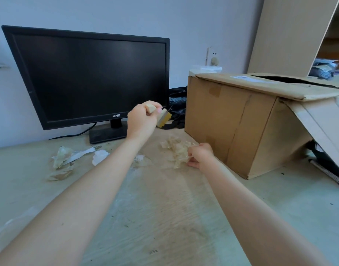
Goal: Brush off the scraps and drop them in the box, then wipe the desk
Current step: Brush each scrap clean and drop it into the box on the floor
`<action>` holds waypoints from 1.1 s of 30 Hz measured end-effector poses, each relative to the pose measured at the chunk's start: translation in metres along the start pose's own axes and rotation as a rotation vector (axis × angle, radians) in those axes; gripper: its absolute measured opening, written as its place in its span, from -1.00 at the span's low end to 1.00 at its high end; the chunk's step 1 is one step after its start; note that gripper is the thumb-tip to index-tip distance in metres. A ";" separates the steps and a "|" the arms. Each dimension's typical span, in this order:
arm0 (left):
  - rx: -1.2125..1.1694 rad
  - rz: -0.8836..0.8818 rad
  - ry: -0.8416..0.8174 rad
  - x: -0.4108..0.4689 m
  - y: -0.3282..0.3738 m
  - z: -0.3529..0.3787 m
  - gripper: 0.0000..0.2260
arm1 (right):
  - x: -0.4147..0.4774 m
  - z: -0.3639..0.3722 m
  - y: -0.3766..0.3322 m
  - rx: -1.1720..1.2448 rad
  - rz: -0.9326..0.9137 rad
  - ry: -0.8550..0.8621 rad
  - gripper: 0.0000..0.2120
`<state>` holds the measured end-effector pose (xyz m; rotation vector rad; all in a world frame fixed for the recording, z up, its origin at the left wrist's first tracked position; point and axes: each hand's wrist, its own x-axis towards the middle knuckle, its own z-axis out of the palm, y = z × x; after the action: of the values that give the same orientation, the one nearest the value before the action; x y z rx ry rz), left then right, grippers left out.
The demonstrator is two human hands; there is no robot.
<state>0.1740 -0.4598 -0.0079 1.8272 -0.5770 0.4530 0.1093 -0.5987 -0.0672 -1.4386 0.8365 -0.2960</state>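
Gripping the brush (164, 119) in the left hand (141, 121), fingers curling round its pale handle, bristles pointing down and right; holding it lifted off the desk (164, 217), in front of the monitor (88, 77) at its lower right corner; pinching the clear scraps (176, 148) with the right hand (200, 155), fingers curling into the near right side of the heap; lying just beside the box (232, 121), at its near left bottom corner, toward the desk's back edge; spreading out wider than deep, roughly parallel to that back edge; sitting nearer the right hand than the left, so probably calling for a right-hand lift; opening upward, the box top (287, 79) gaping well up and to the right of the heap, likely requiring a carry up over the near flap; lying apart to the left, more paper scraps (69, 158), near the monitor's foot, closer to the brush arm.
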 end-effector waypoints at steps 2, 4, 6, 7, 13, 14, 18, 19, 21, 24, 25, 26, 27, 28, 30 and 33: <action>-0.004 -0.025 -0.034 -0.001 -0.003 0.009 -0.90 | 0.002 -0.002 0.001 -0.001 -0.003 0.015 -0.41; -0.007 -0.081 -0.121 -0.006 -0.007 0.019 -0.88 | 0.002 -0.002 0.001 -0.005 0.008 0.033 -0.42; 0.015 -0.116 -0.191 -0.011 -0.013 0.026 -0.87 | 0.002 -0.002 0.001 -0.007 0.014 0.038 -0.42; 0.028 -0.124 -0.214 -0.014 -0.016 0.029 -0.87 | 0.002 -0.001 0.002 -0.015 0.004 0.035 -0.41; 0.015 -0.175 -0.242 -0.016 -0.010 0.027 -0.85 | 0.003 0.000 0.005 -0.050 -0.004 0.013 -0.43; -0.026 -0.190 -0.239 -0.016 -0.007 0.026 -0.85 | 0.002 0.002 0.004 -0.030 0.006 0.002 -0.45; -0.116 -0.248 -0.219 -0.021 0.000 0.027 -0.86 | -0.005 0.007 0.002 0.069 0.015 -0.023 -0.53; -0.137 -0.265 -0.210 -0.023 0.001 0.027 -0.84 | -0.006 0.006 0.002 0.083 0.010 -0.019 -0.52; -0.191 -0.316 -0.195 -0.025 0.003 0.026 -0.83 | -0.007 0.003 0.001 0.074 0.013 -0.007 -0.49; -0.277 -0.403 -0.172 -0.027 0.006 0.021 -0.85 | -0.010 -0.006 0.000 0.075 0.031 -0.015 -0.49; -0.298 -0.422 -0.166 -0.029 0.007 0.019 -0.85 | -0.012 -0.010 0.000 0.080 0.033 -0.028 -0.50; -0.314 -0.436 -0.161 -0.031 0.009 0.018 -0.86 | -0.014 -0.013 0.000 0.086 0.031 -0.036 -0.51; -0.326 -0.444 -0.160 -0.034 0.011 0.016 -0.86 | -0.017 -0.016 0.000 0.093 0.030 -0.038 -0.51; -0.334 -0.446 -0.162 -0.038 0.014 0.014 -0.87 | -0.023 -0.018 0.000 0.100 0.027 -0.040 -0.51; -0.352 -0.449 -0.160 -0.046 0.021 0.010 -0.86 | -0.033 -0.024 0.001 0.107 0.015 -0.046 -0.52; -0.374 -0.450 -0.152 -0.058 0.034 0.004 -0.84 | -0.049 -0.033 0.002 0.111 0.005 -0.051 -0.56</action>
<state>0.1078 -0.4632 -0.0161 1.5723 -0.3093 -0.0948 0.0532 -0.5910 -0.0502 -1.3350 0.7706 -0.2960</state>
